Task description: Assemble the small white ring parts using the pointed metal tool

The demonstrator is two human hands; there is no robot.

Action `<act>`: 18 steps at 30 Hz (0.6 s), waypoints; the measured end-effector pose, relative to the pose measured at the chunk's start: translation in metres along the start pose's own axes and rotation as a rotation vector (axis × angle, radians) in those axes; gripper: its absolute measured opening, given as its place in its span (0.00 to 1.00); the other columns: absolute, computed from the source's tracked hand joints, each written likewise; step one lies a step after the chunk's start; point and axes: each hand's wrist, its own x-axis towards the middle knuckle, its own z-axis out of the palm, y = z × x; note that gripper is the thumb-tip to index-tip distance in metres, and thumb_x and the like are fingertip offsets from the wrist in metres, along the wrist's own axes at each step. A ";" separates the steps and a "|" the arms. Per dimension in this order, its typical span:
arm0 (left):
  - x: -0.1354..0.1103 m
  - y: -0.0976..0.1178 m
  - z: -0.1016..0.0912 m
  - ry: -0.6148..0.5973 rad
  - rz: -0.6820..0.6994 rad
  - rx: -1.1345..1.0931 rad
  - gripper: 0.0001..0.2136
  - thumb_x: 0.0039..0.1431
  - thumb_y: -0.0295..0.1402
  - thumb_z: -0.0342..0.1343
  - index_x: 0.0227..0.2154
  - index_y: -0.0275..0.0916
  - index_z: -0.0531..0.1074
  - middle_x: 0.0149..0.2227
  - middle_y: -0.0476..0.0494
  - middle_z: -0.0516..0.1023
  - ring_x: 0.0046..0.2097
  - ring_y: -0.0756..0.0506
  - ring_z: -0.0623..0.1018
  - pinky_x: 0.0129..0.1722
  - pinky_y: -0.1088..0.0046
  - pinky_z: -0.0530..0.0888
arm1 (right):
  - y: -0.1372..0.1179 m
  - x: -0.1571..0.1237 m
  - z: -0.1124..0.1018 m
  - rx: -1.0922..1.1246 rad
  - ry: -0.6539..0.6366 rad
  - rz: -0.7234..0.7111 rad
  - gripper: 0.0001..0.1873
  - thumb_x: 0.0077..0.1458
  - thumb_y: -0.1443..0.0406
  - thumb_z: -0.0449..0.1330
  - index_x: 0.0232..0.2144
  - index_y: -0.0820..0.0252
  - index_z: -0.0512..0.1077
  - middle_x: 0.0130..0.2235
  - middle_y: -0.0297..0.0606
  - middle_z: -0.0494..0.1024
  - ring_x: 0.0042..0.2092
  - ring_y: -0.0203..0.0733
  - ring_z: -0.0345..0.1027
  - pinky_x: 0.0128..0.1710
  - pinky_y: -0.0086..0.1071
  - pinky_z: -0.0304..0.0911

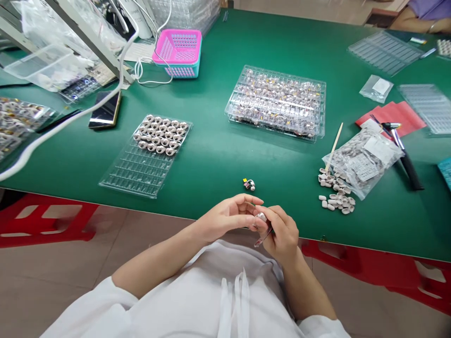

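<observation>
My left hand (229,217) and my right hand (283,232) meet in front of my body at the table's front edge. A small, shiny, pale piece (261,216), like an earbud shell, is pinched between their fingertips. A thin, dark pinkish strip or tool (262,239) sticks out below my right fingers; its kind is unclear. Just beyond my hands lies a small earbud assembly (249,184) with a yellow tab. To the right is a loose pile of small beige shells (338,195).
A clear tray (134,171) partly filled with beige rings lies left. Stacked filled trays (276,103) stand ahead. A bag of shells (366,157), a wooden stick (334,145) and a black-handled tool (405,157) lie right. A pink basket (178,54), phone (105,110) and white cable (70,119) are left.
</observation>
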 end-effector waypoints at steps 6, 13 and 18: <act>-0.001 -0.001 0.001 -0.060 0.093 0.249 0.22 0.52 0.29 0.69 0.51 0.41 0.76 0.44 0.44 0.75 0.44 0.47 0.78 0.47 0.70 0.77 | -0.001 -0.002 0.000 -0.031 -0.025 -0.048 0.12 0.63 0.68 0.56 0.49 0.61 0.70 0.34 0.43 0.80 0.32 0.39 0.74 0.28 0.31 0.70; 0.000 -0.010 0.004 -0.003 0.270 0.362 0.17 0.53 0.31 0.67 0.47 0.40 0.79 0.42 0.44 0.72 0.39 0.48 0.77 0.42 0.71 0.78 | -0.004 -0.003 0.001 -0.088 -0.033 -0.078 0.10 0.64 0.67 0.54 0.46 0.64 0.70 0.32 0.43 0.78 0.29 0.39 0.73 0.27 0.30 0.67; -0.002 -0.011 0.005 0.059 0.237 0.325 0.15 0.51 0.32 0.68 0.44 0.40 0.81 0.40 0.44 0.73 0.38 0.48 0.77 0.40 0.72 0.78 | -0.004 -0.003 0.005 -0.054 -0.018 -0.083 0.13 0.63 0.68 0.53 0.49 0.64 0.70 0.32 0.43 0.78 0.29 0.39 0.73 0.28 0.31 0.67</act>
